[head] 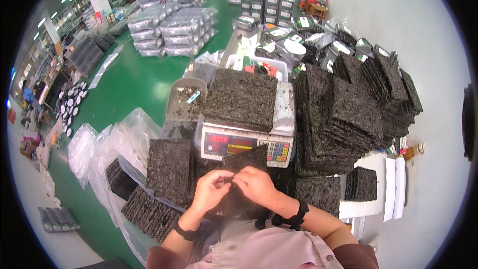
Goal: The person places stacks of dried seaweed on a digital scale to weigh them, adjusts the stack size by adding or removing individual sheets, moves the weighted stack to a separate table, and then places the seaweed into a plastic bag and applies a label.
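Low in front of me, my left hand (pixel 213 189) and my right hand (pixel 255 186) meet, thumbs and fingertips pinching the edge of a dark dried seaweed sheet (pixel 248 160). Behind them a stack of seaweed sheets (pixel 241 99) lies on the pan of an electronic scale (pixel 284 114), whose red display is lit. To the left of my hands is another seaweed stack (pixel 168 170). Tall piles of sheets (pixel 354 110) lean together right of the scale. Exactly how the fingers grip the sheet is partly hidden.
A dustpan (pixel 186 99) with scraps and a light-blue tool (pixel 194 97) lies left of the scale. Clear plastic bags (pixel 129 142) hold more seaweed (pixel 149 213) at lower left. Packaged goods (pixel 298 41) crowd the back right, near a white tray (pixel 282 68). Wrapped bales (pixel 179 26) stand on the green floor.
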`<control>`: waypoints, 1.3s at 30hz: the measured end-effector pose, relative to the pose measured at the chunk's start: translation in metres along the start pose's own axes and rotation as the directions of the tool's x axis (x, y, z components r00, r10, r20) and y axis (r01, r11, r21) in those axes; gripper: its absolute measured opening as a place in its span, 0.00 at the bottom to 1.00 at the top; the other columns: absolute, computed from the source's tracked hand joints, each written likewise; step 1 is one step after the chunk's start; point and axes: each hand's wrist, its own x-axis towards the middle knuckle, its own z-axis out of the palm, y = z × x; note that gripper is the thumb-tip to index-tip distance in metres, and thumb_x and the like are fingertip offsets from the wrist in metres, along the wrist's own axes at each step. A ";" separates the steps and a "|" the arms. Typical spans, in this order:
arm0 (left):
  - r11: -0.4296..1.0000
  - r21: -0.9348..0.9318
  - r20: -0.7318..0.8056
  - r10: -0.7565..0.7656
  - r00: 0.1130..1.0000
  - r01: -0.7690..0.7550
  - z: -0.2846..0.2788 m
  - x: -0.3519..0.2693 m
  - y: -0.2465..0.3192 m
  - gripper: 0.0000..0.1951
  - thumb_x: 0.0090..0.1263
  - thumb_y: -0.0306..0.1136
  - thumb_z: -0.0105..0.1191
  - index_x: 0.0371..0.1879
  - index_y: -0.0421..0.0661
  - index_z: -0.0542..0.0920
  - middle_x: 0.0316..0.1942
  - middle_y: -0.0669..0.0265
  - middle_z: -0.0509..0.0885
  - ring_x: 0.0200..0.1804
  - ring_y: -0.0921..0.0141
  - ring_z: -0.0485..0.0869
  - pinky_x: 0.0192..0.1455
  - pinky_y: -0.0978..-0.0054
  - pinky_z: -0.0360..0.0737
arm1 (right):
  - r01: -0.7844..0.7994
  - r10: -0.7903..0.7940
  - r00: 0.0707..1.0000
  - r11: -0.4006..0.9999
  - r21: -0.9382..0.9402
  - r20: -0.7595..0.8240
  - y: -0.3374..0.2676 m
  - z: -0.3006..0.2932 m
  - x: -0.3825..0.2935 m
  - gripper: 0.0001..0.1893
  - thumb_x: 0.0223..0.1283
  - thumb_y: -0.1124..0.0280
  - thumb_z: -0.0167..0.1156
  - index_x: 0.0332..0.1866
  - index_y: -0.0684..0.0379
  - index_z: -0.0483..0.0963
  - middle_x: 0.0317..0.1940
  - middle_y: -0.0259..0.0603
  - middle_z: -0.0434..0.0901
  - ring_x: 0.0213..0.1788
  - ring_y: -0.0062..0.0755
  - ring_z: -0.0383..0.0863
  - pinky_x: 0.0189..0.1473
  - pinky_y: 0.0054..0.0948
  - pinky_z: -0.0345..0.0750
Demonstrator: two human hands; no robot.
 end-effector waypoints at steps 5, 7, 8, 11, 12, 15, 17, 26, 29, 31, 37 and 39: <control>0.984 -0.178 -0.095 -0.027 0.995 0.009 -0.005 -0.015 0.028 0.18 0.55 0.12 0.52 0.45 0.39 0.78 0.26 0.80 0.68 0.26 0.87 0.63 0.27 0.90 0.62 | 0.016 -0.002 0.992 0.994 0.108 -0.129 -0.025 0.000 0.005 0.05 0.52 0.70 0.63 0.32 0.58 0.79 0.28 0.40 0.78 0.31 0.40 0.80 0.33 0.32 0.77; 0.989 -0.146 -0.145 -0.005 0.989 -0.017 -0.012 -0.022 0.028 0.20 0.54 0.12 0.53 0.46 0.41 0.79 0.26 0.80 0.68 0.27 0.86 0.65 0.27 0.89 0.64 | 0.019 0.001 0.990 0.989 0.144 -0.142 -0.038 0.001 0.007 0.05 0.49 0.72 0.65 0.32 0.59 0.79 0.28 0.40 0.78 0.30 0.38 0.80 0.33 0.30 0.77; 0.982 -0.186 -0.144 0.006 0.989 -0.033 -0.015 -0.023 0.030 0.20 0.53 0.12 0.53 0.47 0.41 0.79 0.27 0.80 0.70 0.27 0.86 0.66 0.29 0.89 0.66 | 0.065 -0.045 0.985 0.990 0.122 -0.164 -0.043 -0.002 0.011 0.05 0.49 0.73 0.65 0.32 0.60 0.79 0.28 0.41 0.78 0.29 0.38 0.80 0.33 0.30 0.77; 0.944 -0.329 -0.171 -0.045 0.984 -0.014 -0.012 -0.028 0.040 0.22 0.52 0.11 0.54 0.49 0.40 0.78 0.30 0.78 0.73 0.31 0.85 0.69 0.34 0.88 0.70 | 0.050 -0.028 0.985 0.991 0.128 -0.169 -0.054 -0.007 0.010 0.06 0.47 0.75 0.66 0.32 0.62 0.79 0.28 0.43 0.78 0.29 0.38 0.80 0.32 0.30 0.77; 0.933 -0.360 -0.163 -0.050 0.985 -0.012 -0.013 -0.029 0.046 0.23 0.52 0.10 0.53 0.49 0.40 0.78 0.32 0.76 0.74 0.33 0.84 0.70 0.37 0.88 0.72 | 0.061 -0.041 0.986 0.991 0.121 -0.159 -0.057 -0.010 0.012 0.07 0.47 0.75 0.66 0.32 0.62 0.79 0.28 0.43 0.78 0.29 0.39 0.80 0.32 0.30 0.77; 0.927 -0.376 -0.203 -0.082 0.976 0.000 -0.011 -0.039 0.050 0.23 0.53 0.10 0.53 0.49 0.40 0.78 0.33 0.76 0.74 0.33 0.84 0.71 0.36 0.88 0.72 | 0.044 -0.027 0.993 0.988 0.146 -0.113 -0.064 -0.009 0.007 0.07 0.47 0.76 0.65 0.33 0.63 0.79 0.29 0.42 0.77 0.29 0.38 0.80 0.33 0.30 0.78; 0.935 -0.356 -0.204 -0.070 0.976 -0.007 -0.012 -0.044 0.051 0.22 0.53 0.10 0.52 0.49 0.39 0.78 0.31 0.77 0.73 0.33 0.85 0.70 0.35 0.88 0.72 | 0.127 -0.113 0.983 0.987 0.098 -0.144 -0.067 -0.008 0.005 0.06 0.47 0.76 0.65 0.33 0.62 0.79 0.29 0.41 0.77 0.29 0.38 0.80 0.32 0.30 0.78; 0.932 0.319 -0.264 0.261 0.929 -0.171 -0.005 -0.057 0.050 0.18 0.55 0.16 0.55 0.47 0.40 0.79 0.32 0.68 0.78 0.31 0.78 0.78 0.36 0.82 0.78 | 0.109 -0.106 0.993 0.992 0.063 -0.047 -0.075 -0.005 0.002 0.07 0.49 0.72 0.64 0.33 0.62 0.79 0.27 0.43 0.79 0.30 0.40 0.80 0.33 0.31 0.77; 0.888 0.441 -0.270 0.267 0.925 -0.128 0.001 -0.063 0.057 0.17 0.54 0.16 0.57 0.45 0.38 0.79 0.36 0.59 0.81 0.39 0.68 0.84 0.41 0.77 0.82 | 0.000 0.000 1.000 0.991 0.135 0.002 -0.076 -0.002 0.000 0.07 0.50 0.68 0.61 0.30 0.61 0.79 0.26 0.43 0.78 0.29 0.41 0.80 0.32 0.33 0.77; 0.896 0.422 -0.270 0.273 0.924 -0.141 0.003 -0.067 0.053 0.17 0.54 0.15 0.57 0.45 0.37 0.79 0.36 0.58 0.81 0.39 0.68 0.84 0.42 0.77 0.82 | -0.035 0.027 0.999 0.980 0.194 0.045 -0.077 -0.003 -0.002 0.07 0.49 0.70 0.62 0.29 0.62 0.77 0.26 0.42 0.77 0.28 0.39 0.80 0.31 0.32 0.77; 0.956 0.227 -0.219 0.235 0.947 -0.185 0.001 -0.072 0.046 0.18 0.54 0.14 0.56 0.47 0.36 0.78 0.38 0.62 0.79 0.43 0.69 0.83 0.46 0.76 0.82 | 0.062 -0.081 0.995 0.958 0.281 0.057 -0.066 -0.002 -0.001 0.06 0.46 0.72 0.62 0.27 0.62 0.75 0.24 0.40 0.76 0.25 0.36 0.79 0.30 0.31 0.77; 0.965 0.194 -0.228 0.219 0.949 -0.176 -0.001 -0.073 0.048 0.19 0.54 0.13 0.55 0.47 0.36 0.78 0.39 0.63 0.78 0.44 0.70 0.82 0.47 0.76 0.81 | 0.096 -0.108 0.994 0.958 0.269 0.027 -0.067 0.000 0.000 0.06 0.45 0.72 0.62 0.27 0.62 0.74 0.24 0.41 0.76 0.25 0.35 0.79 0.29 0.30 0.76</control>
